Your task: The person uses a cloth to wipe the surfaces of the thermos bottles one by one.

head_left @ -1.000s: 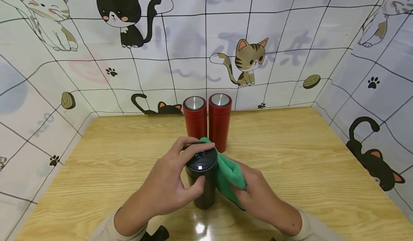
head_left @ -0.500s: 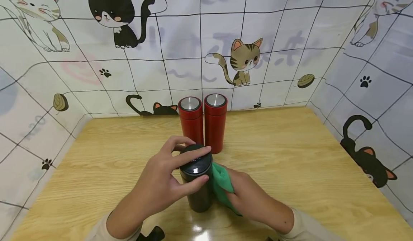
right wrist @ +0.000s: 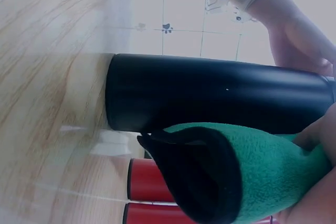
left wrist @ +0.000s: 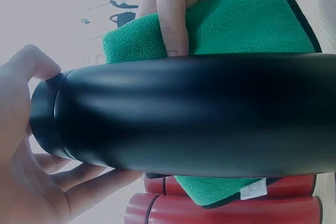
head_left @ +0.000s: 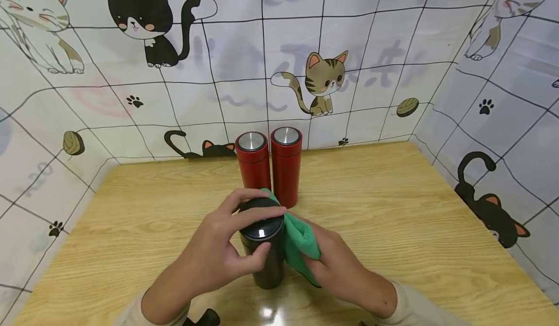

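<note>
A black thermos (head_left: 268,270) stands upright near the front of the table. My left hand (head_left: 214,248) holds it by the lid (head_left: 263,226), with thumb and fingers round the rim. In the left wrist view the thumb touches the thermos near the lid seam. A green cloth (head_left: 301,241) with black edging is gripped in my right hand (head_left: 342,265), which presses it to the thermos's right side. In the left wrist view the cloth (left wrist: 247,22) also shows on the thermos's far side, with a white tag (left wrist: 254,189).
Two red thermoses with silver-topped lids, the left one (head_left: 253,168) and the right one (head_left: 287,175), stand side by side just behind the black thermos. A wooden table (head_left: 371,209) is bounded by a white cat-print backdrop (head_left: 244,98) at back and sides.
The cloth shifts along the thermos: its corner behind the lid dropped from sight half a second ago and shows again now. The left thumb has shifted slightly. The head view has drifted a little.
</note>
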Demonstrator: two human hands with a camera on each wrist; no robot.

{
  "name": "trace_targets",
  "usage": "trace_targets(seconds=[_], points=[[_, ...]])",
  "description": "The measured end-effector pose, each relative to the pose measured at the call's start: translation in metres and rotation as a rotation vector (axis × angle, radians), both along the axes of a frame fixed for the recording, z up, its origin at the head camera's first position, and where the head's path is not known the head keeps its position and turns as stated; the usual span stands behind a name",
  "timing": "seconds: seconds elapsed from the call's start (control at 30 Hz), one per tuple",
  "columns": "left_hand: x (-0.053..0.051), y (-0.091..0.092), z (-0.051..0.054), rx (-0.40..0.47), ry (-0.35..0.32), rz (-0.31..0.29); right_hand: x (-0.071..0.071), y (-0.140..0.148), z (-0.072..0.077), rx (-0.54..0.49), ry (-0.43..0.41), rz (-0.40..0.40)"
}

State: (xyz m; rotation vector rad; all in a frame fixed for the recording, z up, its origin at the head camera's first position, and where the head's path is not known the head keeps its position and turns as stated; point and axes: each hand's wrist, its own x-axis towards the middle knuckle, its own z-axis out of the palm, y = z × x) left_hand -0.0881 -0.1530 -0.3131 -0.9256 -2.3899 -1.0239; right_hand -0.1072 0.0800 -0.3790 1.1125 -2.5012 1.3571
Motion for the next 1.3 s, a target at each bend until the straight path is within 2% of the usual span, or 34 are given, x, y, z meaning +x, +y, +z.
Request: trace_targets(seconds=[0.2,0.37,0.67,0.97,1.1,1.23,1.3], points=[[0.0,-0.001,0.0,-0.001,-0.011,0.003,-0.004,-0.002,-0.005,0.013,0.023,0.025],[-0.001,0.0,-0.001,0.011,-0.016,-0.015,-0.003,-0.001,-0.008,0.03,0.038,0.001],[0.001,0.002,-0.002,0.02,-0.104,-0.079,0.003,-0.002,0.0,-0.114,0.03,0.016],[0.0,0.005,-0.003,0.018,-0.13,-0.035,0.001,-0.004,-0.006,-0.014,-0.008,0.025],[0.0,0.004,-0.002,0.006,-0.126,-0.031,0.003,-0.003,-0.003,-0.036,0.009,-0.004],[0.001,0.003,-0.002,-0.008,-0.08,-0.04,0.005,-0.003,0.0,-0.072,0.075,-0.01],[0.002,0.003,-0.002,-0.015,-0.055,-0.037,0.005,-0.003,0.0,-0.082,0.059,0.009]])
